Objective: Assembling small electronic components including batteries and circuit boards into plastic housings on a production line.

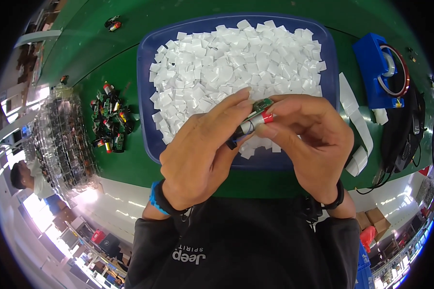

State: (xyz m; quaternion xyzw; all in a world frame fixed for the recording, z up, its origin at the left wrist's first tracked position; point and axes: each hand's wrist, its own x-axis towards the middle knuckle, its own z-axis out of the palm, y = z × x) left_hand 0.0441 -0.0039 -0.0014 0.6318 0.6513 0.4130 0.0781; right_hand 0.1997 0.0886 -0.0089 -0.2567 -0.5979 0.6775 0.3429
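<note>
Between my two hands, over the near part of a blue bin, is a small electronic module [250, 124]: a green circuit board beside a white and red cylinder, with a dark end. My left hand [202, 144] has its fingers closed around the dark end and the board's left side. With thumb and fingertips, my right hand [313, 135] pinches the red end. The blue bin [141, 96] is heaped with small white square pieces [236, 58]. Part of the module is hidden behind my fingers.
Left of the bin lies a pile of similar modules [112, 118], beside stacked clear plastic trays [65, 139]. A blue tape dispenser [369, 72] with rolls stands right, near a white strip [354, 115] and a black bag [402, 130]. Another person [31, 178] is at far left.
</note>
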